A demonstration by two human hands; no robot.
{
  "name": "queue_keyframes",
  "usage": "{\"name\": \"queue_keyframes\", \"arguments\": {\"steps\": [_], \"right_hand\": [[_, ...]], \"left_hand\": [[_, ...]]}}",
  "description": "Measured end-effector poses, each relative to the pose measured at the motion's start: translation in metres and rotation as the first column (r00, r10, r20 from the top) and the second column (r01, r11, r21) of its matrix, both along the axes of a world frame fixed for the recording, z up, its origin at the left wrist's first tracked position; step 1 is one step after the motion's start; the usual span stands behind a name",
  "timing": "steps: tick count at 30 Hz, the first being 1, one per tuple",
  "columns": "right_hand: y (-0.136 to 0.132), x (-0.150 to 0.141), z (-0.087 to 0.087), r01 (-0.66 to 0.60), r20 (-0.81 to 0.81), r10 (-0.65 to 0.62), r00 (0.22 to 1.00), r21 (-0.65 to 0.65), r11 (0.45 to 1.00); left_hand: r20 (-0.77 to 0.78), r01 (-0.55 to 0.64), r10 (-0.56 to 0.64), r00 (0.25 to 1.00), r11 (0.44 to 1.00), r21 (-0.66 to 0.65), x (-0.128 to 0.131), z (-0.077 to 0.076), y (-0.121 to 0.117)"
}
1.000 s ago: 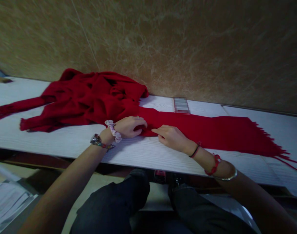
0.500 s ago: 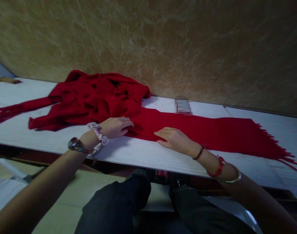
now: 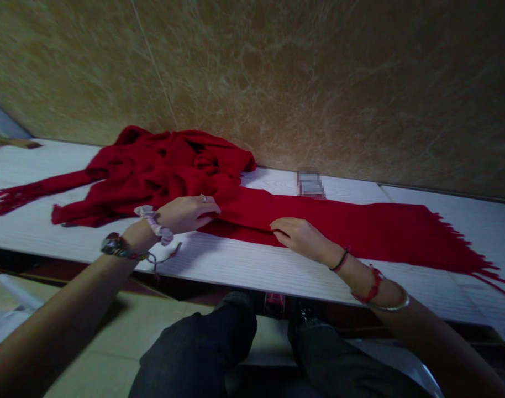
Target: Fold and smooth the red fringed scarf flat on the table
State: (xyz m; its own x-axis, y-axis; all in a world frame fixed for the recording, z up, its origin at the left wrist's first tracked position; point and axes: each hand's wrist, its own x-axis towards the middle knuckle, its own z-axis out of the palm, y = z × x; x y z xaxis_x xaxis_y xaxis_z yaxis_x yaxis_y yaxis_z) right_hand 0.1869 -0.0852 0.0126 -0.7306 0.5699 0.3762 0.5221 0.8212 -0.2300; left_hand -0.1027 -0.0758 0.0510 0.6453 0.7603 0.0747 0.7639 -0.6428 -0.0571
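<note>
A red fringed scarf [image 3: 360,226] lies along the white tabletop, its right part flat and layered, its left part in a crumpled heap with more fringe at the far left. My left hand [image 3: 188,214] pinches the scarf's near edge beside the heap. Farther right, my right hand [image 3: 298,236] is closed on the same edge, fingers and thumb together. Between the two hands the upper layer is lifted a little, and a strip of the lower layer shows beneath it. The fingertips of both hands are partly hidden in the cloth.
Behind the white tabletop [image 3: 236,271] rises a brown marbled wall [image 3: 256,83]. A small blurred-out rectangular item [image 3: 311,184] lies between scarf and wall. A brown wooden piece [image 3: 22,143] sits at the far left. My legs [image 3: 194,354] are below the table's front edge.
Both hands have closed on the near edge of the scarf and raised its upper layer slightly. The left hand has shifted a little to the left.
</note>
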Motion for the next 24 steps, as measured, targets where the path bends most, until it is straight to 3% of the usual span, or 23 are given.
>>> {"name": "queue_keyframes", "arguments": {"steps": [7,10,18,24], "right_hand": [[0.002,0.005,-0.005,-0.196,0.133,0.193,0.972,0.011,0.98],[0.002,0.005,-0.005,-0.197,0.138,0.194,0.971,0.01,0.98],[0.0,0.006,0.0,-0.201,0.148,0.207,0.967,-0.055,0.978],[0.0,0.006,0.0,-0.174,0.126,0.181,0.975,-0.058,0.983]], "left_hand": [[-0.022,-0.008,0.007,1.0,0.999,-0.053,-0.005,-0.014,-0.008],[0.012,0.005,-0.005,1.0,0.999,-0.031,-0.006,-0.011,-0.008],[-0.044,0.035,-0.042,0.998,0.988,-0.152,-0.004,-0.008,-0.011],[0.066,0.056,-0.049,0.997,0.992,-0.114,-0.006,-0.003,-0.011]]}}
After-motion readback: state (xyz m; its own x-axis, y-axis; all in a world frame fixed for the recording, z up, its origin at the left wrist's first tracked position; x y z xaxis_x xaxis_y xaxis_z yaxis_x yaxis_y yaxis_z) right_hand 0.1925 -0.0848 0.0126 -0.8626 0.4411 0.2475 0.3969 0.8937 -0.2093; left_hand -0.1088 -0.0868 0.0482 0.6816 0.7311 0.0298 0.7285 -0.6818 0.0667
